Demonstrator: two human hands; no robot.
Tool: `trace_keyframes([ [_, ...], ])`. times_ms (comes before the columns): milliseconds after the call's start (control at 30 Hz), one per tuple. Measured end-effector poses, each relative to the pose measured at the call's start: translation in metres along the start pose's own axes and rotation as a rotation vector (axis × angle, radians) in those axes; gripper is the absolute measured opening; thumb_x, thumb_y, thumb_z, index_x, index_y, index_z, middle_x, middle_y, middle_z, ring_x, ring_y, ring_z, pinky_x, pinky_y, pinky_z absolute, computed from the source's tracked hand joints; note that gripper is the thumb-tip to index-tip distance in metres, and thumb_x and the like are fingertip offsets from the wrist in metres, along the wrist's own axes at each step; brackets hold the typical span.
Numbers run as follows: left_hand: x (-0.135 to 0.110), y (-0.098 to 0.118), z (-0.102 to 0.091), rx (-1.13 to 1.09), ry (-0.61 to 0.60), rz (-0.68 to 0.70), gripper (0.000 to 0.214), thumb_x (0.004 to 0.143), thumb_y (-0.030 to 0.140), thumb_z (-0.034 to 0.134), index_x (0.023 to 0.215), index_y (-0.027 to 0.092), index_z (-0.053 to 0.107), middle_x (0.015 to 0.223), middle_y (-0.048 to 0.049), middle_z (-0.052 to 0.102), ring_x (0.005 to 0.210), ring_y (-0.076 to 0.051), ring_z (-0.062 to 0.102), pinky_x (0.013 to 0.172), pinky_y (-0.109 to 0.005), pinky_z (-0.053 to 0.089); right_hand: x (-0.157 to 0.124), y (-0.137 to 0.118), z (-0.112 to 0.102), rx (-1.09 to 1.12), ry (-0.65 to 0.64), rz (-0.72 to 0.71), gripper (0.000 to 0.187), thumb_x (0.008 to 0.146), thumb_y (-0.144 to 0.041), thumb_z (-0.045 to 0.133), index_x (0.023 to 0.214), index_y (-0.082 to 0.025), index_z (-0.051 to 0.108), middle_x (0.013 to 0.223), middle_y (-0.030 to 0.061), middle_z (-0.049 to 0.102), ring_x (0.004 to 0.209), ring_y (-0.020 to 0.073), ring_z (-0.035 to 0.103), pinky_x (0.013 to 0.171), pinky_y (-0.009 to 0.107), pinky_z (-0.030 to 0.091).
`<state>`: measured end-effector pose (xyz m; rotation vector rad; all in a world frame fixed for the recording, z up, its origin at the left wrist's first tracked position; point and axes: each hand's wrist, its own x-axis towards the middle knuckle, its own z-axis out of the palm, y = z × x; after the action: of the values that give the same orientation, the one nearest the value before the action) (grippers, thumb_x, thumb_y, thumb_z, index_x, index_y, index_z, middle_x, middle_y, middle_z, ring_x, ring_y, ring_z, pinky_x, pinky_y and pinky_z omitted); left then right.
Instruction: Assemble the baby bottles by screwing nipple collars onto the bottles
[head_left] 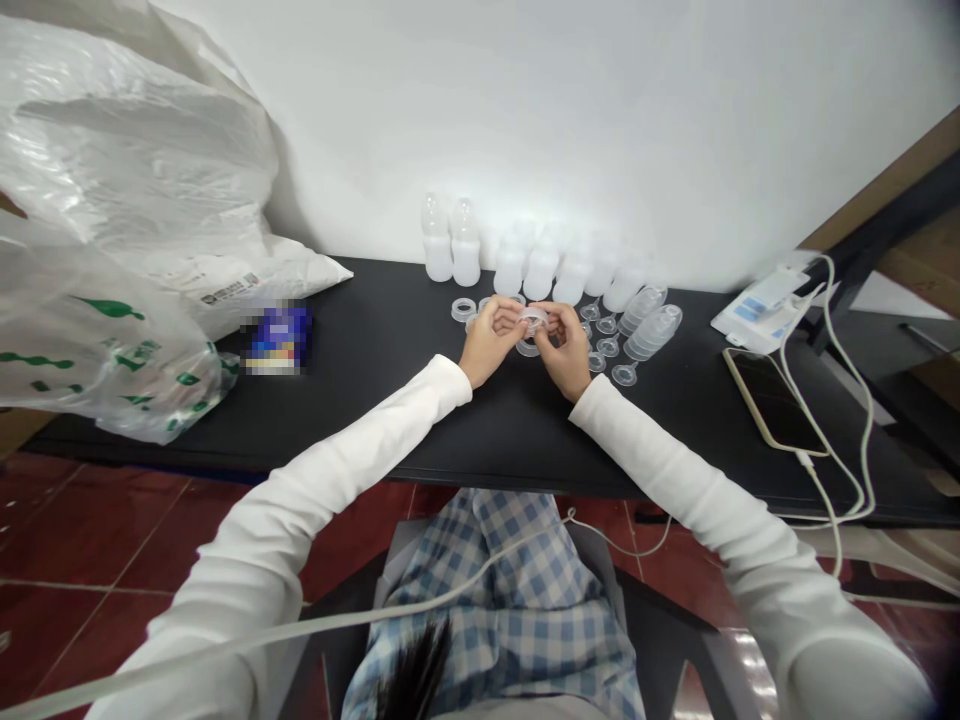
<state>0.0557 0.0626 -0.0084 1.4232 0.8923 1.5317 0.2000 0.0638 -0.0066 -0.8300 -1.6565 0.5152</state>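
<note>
My left hand (491,340) and my right hand (564,347) meet over the black table, both closed on a clear plastic bottle collar ring (533,316). Whether a nipple sits inside the ring is hard to make out. More collar rings, one at the left (463,309), lie around and under my fingers. Just right of my right hand are several clear silicone nipples (607,346). Behind my hands stands a row of frosted baby bottles (541,272) without caps. Two capped baby bottles (466,243) stand to their left.
Nested clear bottle caps (654,334) lie right of the nipples. Farther right are a phone (776,402) on a white cable and a white power strip (761,308). Big plastic bags (135,170) and a blurred blue packet (279,338) occupy the left. A white wall rises behind.
</note>
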Motion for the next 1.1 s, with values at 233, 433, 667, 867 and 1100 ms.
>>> trace_keyframes([
  [233,-0.001,-0.005,0.001,-0.035,-0.027,-0.021,0.034,0.080,0.036,0.080,0.097,0.020,0.055,0.081,0.0009,0.069,0.076,-0.012,0.071,0.076,-0.027,0.058,0.000,0.008,-0.002,0.070,-0.067,0.029,0.026,0.092,-0.038,0.058,0.113,-0.024,0.060,0.110,0.0062,0.064,0.092,0.0189,0.063,0.082,0.036,0.055],
  [433,-0.002,-0.004,0.001,-0.058,-0.033,-0.004,0.036,0.081,0.042,0.079,0.097,0.020,0.056,0.084,-0.0004,0.071,0.079,-0.013,0.072,0.078,-0.027,0.059,0.000,0.009,-0.002,0.049,-0.046,0.018,0.027,0.095,-0.042,0.054,0.114,-0.025,0.060,0.113,0.0072,0.065,0.093,0.0196,0.064,0.081,0.037,0.056],
  [667,0.000,-0.003,-0.001,-0.042,-0.032,0.007,0.032,0.080,0.036,0.079,0.096,0.019,0.056,0.081,0.0002,0.068,0.076,-0.012,0.071,0.075,-0.026,0.059,-0.001,0.005,-0.001,0.003,-0.009,-0.006,0.025,0.093,-0.037,0.056,0.113,-0.024,0.062,0.107,0.0066,0.065,0.085,0.0179,0.061,0.076,0.035,0.054],
  [867,-0.001,0.001,0.000,-0.049,-0.012,-0.031,0.030,0.076,0.029,0.081,0.091,0.019,0.056,0.075,0.0026,0.064,0.069,-0.009,0.066,0.068,-0.021,0.057,-0.001,0.004,0.001,0.005,0.003,0.028,0.024,0.092,-0.036,0.057,0.111,-0.023,0.062,0.099,0.0043,0.063,0.075,0.0149,0.055,0.069,0.032,0.051],
  [1100,-0.001,0.005,0.000,-0.043,0.005,-0.046,0.029,0.075,0.024,0.080,0.086,0.019,0.053,0.071,0.0043,0.060,0.064,-0.008,0.062,0.062,-0.020,0.054,-0.003,0.002,0.003,0.033,-0.008,0.059,0.023,0.091,-0.036,0.059,0.111,-0.023,0.061,0.090,0.0011,0.059,0.066,0.0117,0.047,0.061,0.028,0.045],
])
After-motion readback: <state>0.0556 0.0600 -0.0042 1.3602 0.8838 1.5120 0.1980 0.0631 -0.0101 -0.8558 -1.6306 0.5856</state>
